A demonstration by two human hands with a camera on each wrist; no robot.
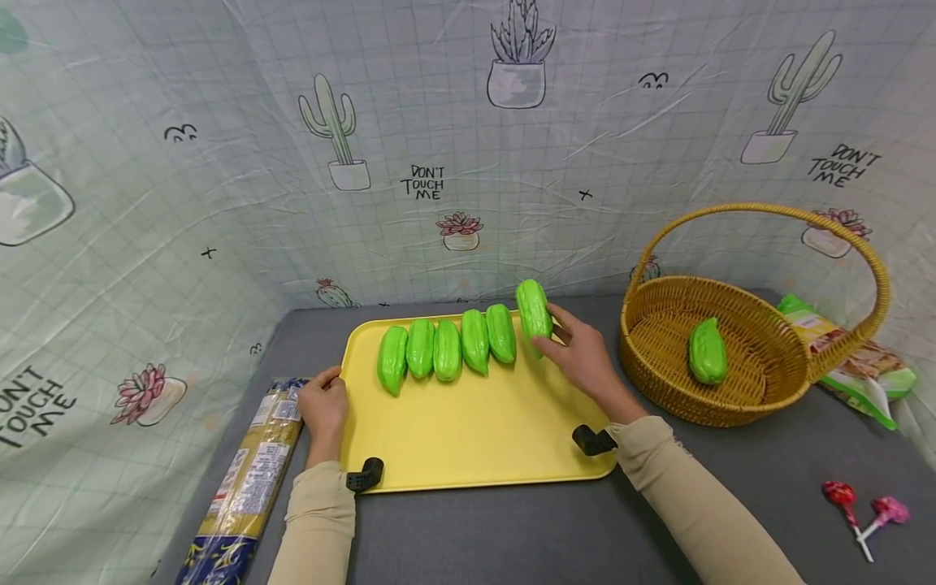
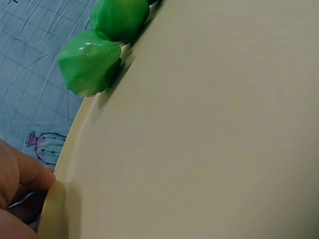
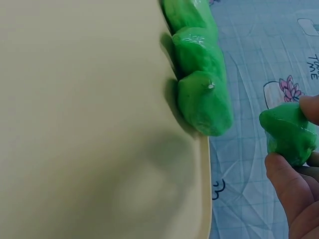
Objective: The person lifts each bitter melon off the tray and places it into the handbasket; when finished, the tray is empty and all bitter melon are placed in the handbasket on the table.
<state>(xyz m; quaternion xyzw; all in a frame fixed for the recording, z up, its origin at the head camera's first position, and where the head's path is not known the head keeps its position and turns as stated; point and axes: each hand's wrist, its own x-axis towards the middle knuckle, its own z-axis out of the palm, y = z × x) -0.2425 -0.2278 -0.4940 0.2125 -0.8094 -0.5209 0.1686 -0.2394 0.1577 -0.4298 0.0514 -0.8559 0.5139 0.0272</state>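
Observation:
My right hand (image 1: 585, 357) grips a bright green, ridged bitter melon (image 1: 534, 309) between thumb and fingers, raised over the back right of a yellow tray (image 1: 475, 439). In the right wrist view the held bitter melon (image 3: 289, 134) is beyond the tray's edge, end towards the camera. Several more bitter melons (image 1: 448, 351) lie side by side in a row along the tray's back. At the tray's left rim, my left hand (image 1: 324, 406) pinches the edge; the left wrist view shows its fingers (image 2: 35, 174) right at the rim.
A wicker basket (image 1: 651, 390) with a tall handle stands to the right, one bitter melon (image 1: 707, 353) inside. Behind it lies a green-edged food bag (image 1: 870, 366). Two lollipops (image 1: 841, 494) lie at front right. Long packs of noodles (image 1: 252, 479) lie left of the tray.

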